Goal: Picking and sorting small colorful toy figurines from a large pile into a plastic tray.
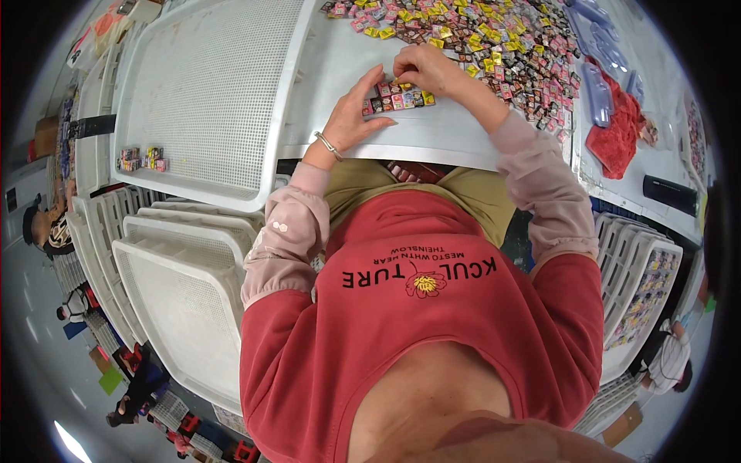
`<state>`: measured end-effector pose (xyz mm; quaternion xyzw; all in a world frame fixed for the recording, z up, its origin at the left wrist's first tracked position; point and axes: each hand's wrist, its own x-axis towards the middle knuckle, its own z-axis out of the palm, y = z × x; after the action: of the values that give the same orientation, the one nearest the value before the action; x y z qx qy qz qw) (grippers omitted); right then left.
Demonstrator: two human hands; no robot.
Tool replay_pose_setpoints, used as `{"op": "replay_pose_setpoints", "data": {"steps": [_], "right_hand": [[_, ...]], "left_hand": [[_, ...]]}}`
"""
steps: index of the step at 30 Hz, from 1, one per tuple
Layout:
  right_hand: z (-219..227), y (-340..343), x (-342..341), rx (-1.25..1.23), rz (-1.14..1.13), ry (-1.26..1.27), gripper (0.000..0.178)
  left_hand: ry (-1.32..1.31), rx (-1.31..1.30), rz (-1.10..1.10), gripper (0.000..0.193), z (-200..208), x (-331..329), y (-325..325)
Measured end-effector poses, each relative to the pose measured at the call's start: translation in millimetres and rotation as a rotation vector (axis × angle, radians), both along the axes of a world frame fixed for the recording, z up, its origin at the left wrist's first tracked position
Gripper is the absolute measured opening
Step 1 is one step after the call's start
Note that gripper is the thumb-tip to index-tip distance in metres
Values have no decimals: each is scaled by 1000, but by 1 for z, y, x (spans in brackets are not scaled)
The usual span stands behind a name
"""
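Observation:
Small printed boxes (401,101) in pink, black and yellow stand in short rows, side by side, near the table's front edge. My left hand (349,117) is at the left end of these rows, thumb and fingers spread apart around that end. Above the rows, my right hand (428,69) is bent down with its fingertips pinched together at the back row. What those fingertips hold is hidden. Beyond my right hand lies a wide loose pile of similar small pieces (494,46), in pink, brown, black and yellow.
A large white mesh tray (212,85) sits at the left, with a few small box groups (143,160) in its near corner. Stacked white trays (181,293) stand lower left. To the right are a red cloth (615,127), blue plastic pieces (598,96) and a black case (670,194).

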<state>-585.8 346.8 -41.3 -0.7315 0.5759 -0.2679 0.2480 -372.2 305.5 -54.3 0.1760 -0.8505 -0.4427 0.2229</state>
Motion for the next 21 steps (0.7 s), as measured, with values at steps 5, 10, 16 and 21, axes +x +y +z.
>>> {"op": "replay_pose_setpoints", "data": {"steps": [5,10,16,21], "right_hand": [[-13,32,30,-371,-274,207,6],[-6,35,9,-355,-242,4,11],[-3,67,3,-337,-239,67,17],[-5,86,14,-167,-486,147,15]], "left_hand": [[-25,-60,3,81,-5,4,0],[-119,-265,15,72,7,5,3],[-232,-589,-25,64,6,-10,27],[-244,-652,-43,60,4,-17,26]]}}
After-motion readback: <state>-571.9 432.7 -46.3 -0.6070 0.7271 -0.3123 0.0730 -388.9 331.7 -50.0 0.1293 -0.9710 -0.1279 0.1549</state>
